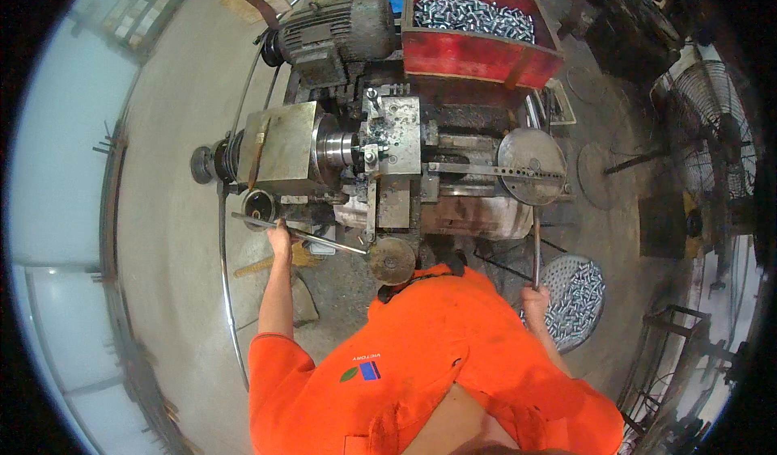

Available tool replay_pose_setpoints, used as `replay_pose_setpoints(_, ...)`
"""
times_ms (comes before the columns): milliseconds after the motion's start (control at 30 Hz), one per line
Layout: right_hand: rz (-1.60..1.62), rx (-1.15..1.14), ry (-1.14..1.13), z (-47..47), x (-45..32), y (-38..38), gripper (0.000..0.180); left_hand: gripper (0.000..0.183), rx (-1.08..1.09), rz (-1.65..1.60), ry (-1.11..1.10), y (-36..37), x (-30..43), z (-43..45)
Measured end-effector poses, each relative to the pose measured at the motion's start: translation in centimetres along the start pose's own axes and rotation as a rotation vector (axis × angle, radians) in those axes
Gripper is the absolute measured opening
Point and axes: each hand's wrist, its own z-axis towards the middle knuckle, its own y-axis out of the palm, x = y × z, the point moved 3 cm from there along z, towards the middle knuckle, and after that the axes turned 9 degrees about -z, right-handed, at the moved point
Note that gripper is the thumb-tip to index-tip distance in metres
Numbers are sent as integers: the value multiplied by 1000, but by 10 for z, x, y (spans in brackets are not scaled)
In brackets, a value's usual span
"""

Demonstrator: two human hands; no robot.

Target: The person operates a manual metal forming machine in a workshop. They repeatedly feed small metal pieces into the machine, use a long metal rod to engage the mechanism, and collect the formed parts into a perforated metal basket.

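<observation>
In front of me stands a small metal lathe, its headstock (276,142) on the left and a bright spindle nose (339,148) facing the tool slide (394,133). My left hand (279,238) is closed around a steel lever rod (328,242) that slants down to the right, its tip near a round metal disc (392,261). On the far side, my right hand (535,301) grips a straight metal handle bar (536,242) that runs up towards a large disc (532,167). A flat bar with a row of holes (467,169) crosses that disc. Any workpiece is too small to tell.
Behind the lathe are an electric motor (340,30) and a red box (479,57) of small metal cylinders (473,17). A perforated basket (552,273) with similar pieces sits beside my right forearm. A pedestal fan (707,121) stands right; a long rod (226,273) runs left.
</observation>
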Motion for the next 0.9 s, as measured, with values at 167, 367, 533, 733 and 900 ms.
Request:
replay_pose_setpoints(167, -4, 18, -44, 1, 2, 6, 14, 32, -15, 19, 3, -4, -2, 6)
replay_pose_setpoints(367, -367, 34, -112, 27, 20, -21, 22, 42, -88, 258, -122, 7, 19, -5)
replay_pose_setpoints(533, -1056, 164, -238, 138, 40, -114, 36, 46, -213, 509, 86, -1, 3, 5)
replay_pose_setpoints(733, -1382, 392, -186, 222, -77, -137, 52, 46, -314, 206, -231, 2, 9, -6)
replay_pose_setpoints(900, -853, 502, -585, 143, -103, -55, 74, 44, -166, -39, -77, -55, -21, 17)
